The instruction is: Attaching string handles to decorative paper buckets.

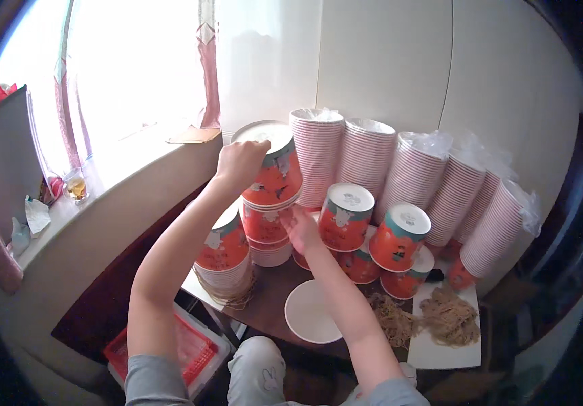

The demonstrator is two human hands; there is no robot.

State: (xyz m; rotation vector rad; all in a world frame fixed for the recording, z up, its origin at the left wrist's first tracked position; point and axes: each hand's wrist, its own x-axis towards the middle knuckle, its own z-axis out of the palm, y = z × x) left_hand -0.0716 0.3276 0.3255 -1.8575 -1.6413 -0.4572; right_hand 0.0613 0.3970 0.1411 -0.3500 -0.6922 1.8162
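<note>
Plainly, left fingers (262, 145) pinch an upturned orange bucket (276, 181); right fingers (291, 220), loosely spread, touch a lower bucket (261, 224).

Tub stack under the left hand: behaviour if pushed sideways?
The tub stack might tip, standing taller than wide. Probably light for its size, since it looks like paperboard. Its upper part may separate, as the visible rims suggest simple nesting.

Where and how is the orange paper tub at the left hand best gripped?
Probably by the edge of its base, coming from above: the orange paper tub is upside down, base uppermost, so that edge seems easiest to pinch. The left hand is at that edge, the right hand lower down.
</note>
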